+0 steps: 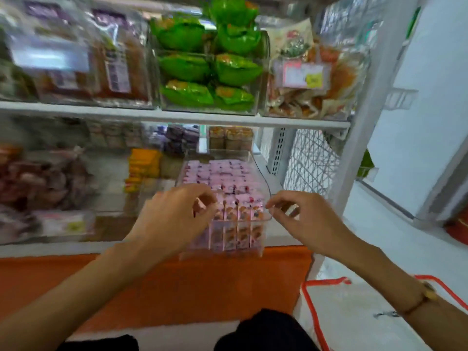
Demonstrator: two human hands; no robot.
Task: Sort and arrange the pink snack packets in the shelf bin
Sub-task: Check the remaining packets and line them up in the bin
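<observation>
Packets: pink snack packets [222, 178] stand upright in tight rows, filling the bin.
Bin: clear plastic bin [260, 173] on the lower shelf, at its front edge.
Left hand [174, 214]: fingers curled over the front row; grasp cannot be told.
Right hand [301, 219]: fingertips pinch the bin's front right rim.
Surface: white shelf [177, 115] above holds green packets [210, 69].
Room: orange base panel [202, 282], white floor.
</observation>
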